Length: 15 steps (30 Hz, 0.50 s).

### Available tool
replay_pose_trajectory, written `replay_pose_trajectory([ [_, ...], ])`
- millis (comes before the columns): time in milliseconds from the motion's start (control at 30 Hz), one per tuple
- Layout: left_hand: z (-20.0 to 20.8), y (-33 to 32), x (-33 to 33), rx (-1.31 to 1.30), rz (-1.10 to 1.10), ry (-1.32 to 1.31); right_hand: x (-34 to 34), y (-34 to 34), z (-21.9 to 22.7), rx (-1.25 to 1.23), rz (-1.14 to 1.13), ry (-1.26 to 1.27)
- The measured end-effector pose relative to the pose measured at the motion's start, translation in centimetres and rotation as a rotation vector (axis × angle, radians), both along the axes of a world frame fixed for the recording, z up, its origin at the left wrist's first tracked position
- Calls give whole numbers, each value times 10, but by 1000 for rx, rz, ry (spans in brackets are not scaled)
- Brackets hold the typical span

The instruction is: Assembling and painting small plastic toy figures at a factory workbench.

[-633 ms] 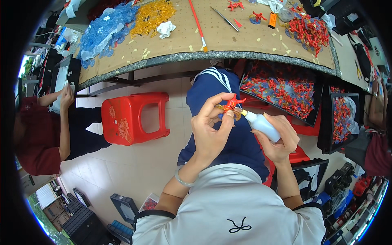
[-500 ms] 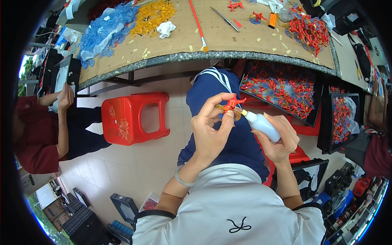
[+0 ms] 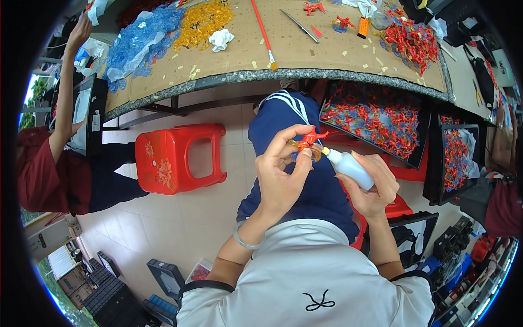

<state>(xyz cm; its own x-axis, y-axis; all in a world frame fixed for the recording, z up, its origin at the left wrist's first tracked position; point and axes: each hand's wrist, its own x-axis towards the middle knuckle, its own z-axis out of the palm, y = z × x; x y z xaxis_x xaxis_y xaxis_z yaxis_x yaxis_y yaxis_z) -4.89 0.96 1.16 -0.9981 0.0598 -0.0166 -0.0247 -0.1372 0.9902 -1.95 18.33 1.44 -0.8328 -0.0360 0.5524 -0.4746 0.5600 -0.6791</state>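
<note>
Between the thumb and fingers of my left hand is a small red plastic figure with yellow and blue clear parts at its underside. My right hand is closed around a pale squeeze bottle, tilted so its narrow yellowish nozzle points at the figure. The nozzle tip is at or very near the figure's lower side; whether it touches I cannot tell. Both hands are over my lap, in front of the bench. My left fingers hide part of the figure.
The bench carries blue pieces, yellow pieces, a red-handled brush, tweezers and a heap of red figures. A black tray of figures stands right. A red stool and a person are left.
The person at the left has raised an arm up toward the far end of the bench. My hands, the bottle and the figure have hardly moved.
</note>
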Motion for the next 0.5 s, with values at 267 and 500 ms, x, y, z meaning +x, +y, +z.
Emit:
replay_pose_trajectory([
  [267,-2,2,0,21,9,3,1,2,-1,-49,-2,-9],
  [500,-3,-5,0,-33,-51,24,-19,9,-17,-476,-187,-247],
])
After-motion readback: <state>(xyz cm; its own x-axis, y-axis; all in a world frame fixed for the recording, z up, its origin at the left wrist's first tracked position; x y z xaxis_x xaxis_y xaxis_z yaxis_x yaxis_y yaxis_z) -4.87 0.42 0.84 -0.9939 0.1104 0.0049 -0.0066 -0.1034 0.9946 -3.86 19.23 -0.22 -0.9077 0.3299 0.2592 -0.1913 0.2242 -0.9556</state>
